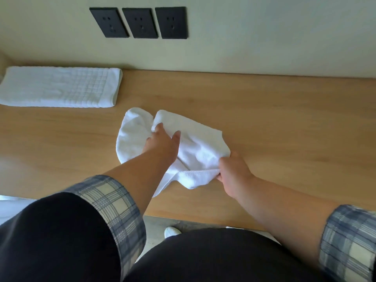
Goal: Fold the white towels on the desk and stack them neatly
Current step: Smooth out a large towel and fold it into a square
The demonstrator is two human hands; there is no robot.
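Crumpled towel (200, 146) held on desk (284, 119).
Left hand (162, 142) grips its far fold; right hand (233, 169) pinches its near edge.

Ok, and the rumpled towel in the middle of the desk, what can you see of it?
The rumpled towel is white terry cloth, unfolded and bunched, lying on the desk with a hemmed corner trailing toward the front edge. The left hand grips a fold near its middle; the right hand pinches its near right hem.

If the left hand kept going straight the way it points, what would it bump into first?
More of the crumpled towel the left hand already grips; beyond that, seemingly only bare desk until the wall.
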